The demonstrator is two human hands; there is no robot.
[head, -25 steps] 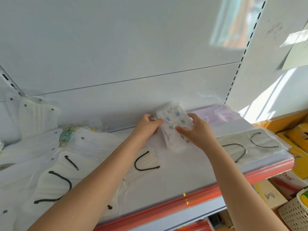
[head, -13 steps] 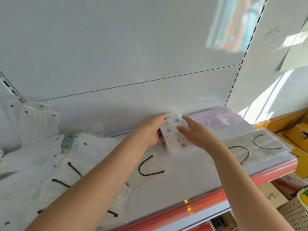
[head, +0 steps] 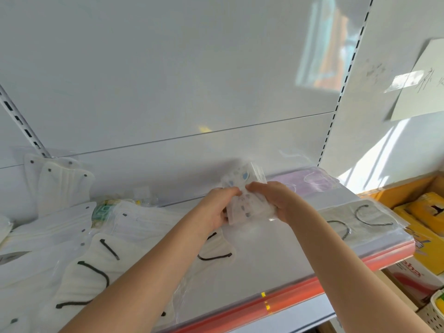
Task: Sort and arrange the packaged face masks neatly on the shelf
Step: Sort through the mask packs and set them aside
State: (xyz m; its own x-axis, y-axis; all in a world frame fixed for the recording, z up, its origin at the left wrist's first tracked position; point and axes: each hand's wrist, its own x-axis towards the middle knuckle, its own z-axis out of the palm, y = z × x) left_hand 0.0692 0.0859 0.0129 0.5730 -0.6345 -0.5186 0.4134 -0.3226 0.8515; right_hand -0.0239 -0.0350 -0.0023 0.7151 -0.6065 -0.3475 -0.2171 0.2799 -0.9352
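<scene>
A small stack of white packaged masks with blue prints [head: 245, 195] is held above the middle of the white shelf [head: 276, 260]. My left hand [head: 217, 207] grips its left side and my right hand [head: 276, 200] grips its right side. Purple packaged masks [head: 310, 182] lie at the back right of the shelf. Grey packaged masks with black ear loops [head: 355, 218] lie at the front right. White masks with black loops [head: 84, 272] are spread loosely over the left half, partly hidden by my left arm.
A green-printed packet [head: 103, 210] lies at the back left among white masks leaning on the back panel. The shelf has a red front strip [head: 288, 301]. Yellow boxes [head: 425, 219] and a white basket [head: 437, 308] sit lower right.
Both hands have lifted the printed mask stack slightly off the shelf and squeezed it together, with the stack now tilted more upright.
</scene>
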